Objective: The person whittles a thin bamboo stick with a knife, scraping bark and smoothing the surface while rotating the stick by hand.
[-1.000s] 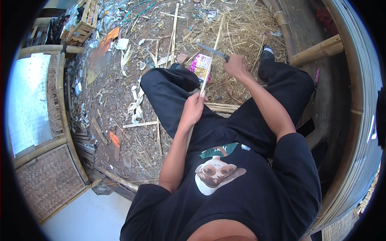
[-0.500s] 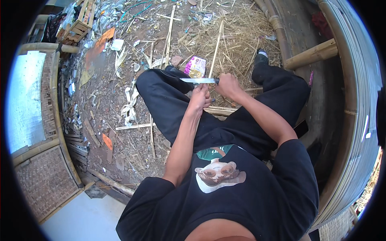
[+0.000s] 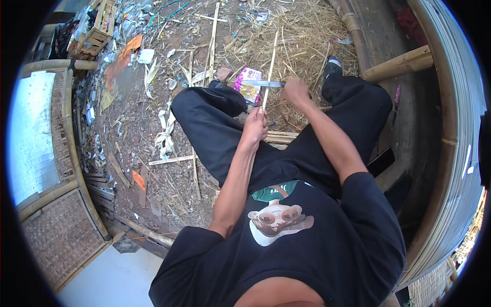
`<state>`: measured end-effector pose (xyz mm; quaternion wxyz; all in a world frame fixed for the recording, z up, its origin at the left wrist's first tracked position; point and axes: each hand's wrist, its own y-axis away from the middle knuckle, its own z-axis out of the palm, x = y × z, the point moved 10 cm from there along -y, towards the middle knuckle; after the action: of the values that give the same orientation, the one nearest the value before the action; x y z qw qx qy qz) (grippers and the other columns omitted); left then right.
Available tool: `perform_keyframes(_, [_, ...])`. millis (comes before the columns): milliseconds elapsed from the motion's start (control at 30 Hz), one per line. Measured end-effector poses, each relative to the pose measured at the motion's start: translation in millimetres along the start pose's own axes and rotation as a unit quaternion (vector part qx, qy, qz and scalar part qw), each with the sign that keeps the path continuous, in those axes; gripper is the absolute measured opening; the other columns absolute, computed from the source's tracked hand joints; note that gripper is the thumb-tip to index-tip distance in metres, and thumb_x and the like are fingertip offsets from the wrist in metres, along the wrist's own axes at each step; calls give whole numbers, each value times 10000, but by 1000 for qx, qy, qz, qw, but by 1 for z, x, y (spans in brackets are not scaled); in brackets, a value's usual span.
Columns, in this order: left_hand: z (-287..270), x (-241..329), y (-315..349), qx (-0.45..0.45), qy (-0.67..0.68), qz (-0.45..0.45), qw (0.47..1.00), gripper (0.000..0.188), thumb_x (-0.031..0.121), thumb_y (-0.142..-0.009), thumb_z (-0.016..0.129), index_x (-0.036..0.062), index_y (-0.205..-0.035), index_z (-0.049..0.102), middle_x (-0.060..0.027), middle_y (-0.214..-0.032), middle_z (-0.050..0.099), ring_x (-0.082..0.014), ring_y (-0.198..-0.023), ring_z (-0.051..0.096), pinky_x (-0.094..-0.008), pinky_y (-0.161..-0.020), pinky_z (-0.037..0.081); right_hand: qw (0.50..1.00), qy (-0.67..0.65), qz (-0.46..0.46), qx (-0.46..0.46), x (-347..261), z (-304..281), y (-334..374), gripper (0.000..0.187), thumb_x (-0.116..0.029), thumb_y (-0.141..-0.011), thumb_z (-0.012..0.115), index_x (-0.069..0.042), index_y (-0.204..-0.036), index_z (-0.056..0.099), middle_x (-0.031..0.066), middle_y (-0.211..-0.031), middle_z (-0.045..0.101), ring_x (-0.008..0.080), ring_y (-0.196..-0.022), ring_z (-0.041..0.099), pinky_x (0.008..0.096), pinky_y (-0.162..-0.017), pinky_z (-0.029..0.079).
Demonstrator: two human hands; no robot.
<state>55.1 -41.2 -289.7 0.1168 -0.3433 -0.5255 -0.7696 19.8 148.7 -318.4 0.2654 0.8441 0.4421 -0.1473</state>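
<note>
gripping pale strip point(image 3: 274, 53) in left hand point(image 3: 255, 125), fingers curled tight round it; strip points away from body, over ground point(image 3: 135, 105). right hand fist point(image 3: 296, 92) closed on knife point(image 3: 260, 83), blade crossing strip, contact unclear. blade tip overlaps pink-white packet point(image 3: 249, 92) in view.

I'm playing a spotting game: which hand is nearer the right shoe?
Right. The right hand, gripping the knife, is left of the right shoe; the left hand, holding the pale strip, is farther left and lower.
</note>
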Motion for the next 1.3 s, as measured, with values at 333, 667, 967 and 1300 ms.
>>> perform_keyframes(333, [1,-10,29,-31,-48,-14,998,202,260,-1014,351,108,-914,437,68,-555,269,-22,-369,221,-197,-325,160,997,9,71,19,46,-3,-39,257,-178,-774,570,36,-878,668,267,-918,647,416,-889,640,470,-783,516])
perform_keyframes(667, [-15,-20,62,-48,-18,-76,996,203,270,-1011,373,107,-908,437,65,-574,276,-19,-390,206,-189,-336,159,992,-20,108,-58,77,19,-52,284,-199,-752,597,15,-921,675,237,-1007,648,380,-956,633,456,-804,513])
perform_keyframes(967, [-34,31,8,93,-323,167,927,245,178,-980,419,12,-863,557,21,-548,442,-64,-443,406,-237,-417,315,994,-18,-31,-104,-34,3,35,232,-142,-724,608,52,-840,656,278,-871,644,412,-854,645,456,-752,527])
perform_keyframes(1300, [12,64,45,162,-493,252,817,211,134,-919,487,-46,-831,552,-264,-723,580,-433,-688,578,-450,-589,433,999,-17,-6,-41,-3,11,10,219,-134,-766,585,52,-862,649,275,-866,645,401,-829,653,464,-725,534])
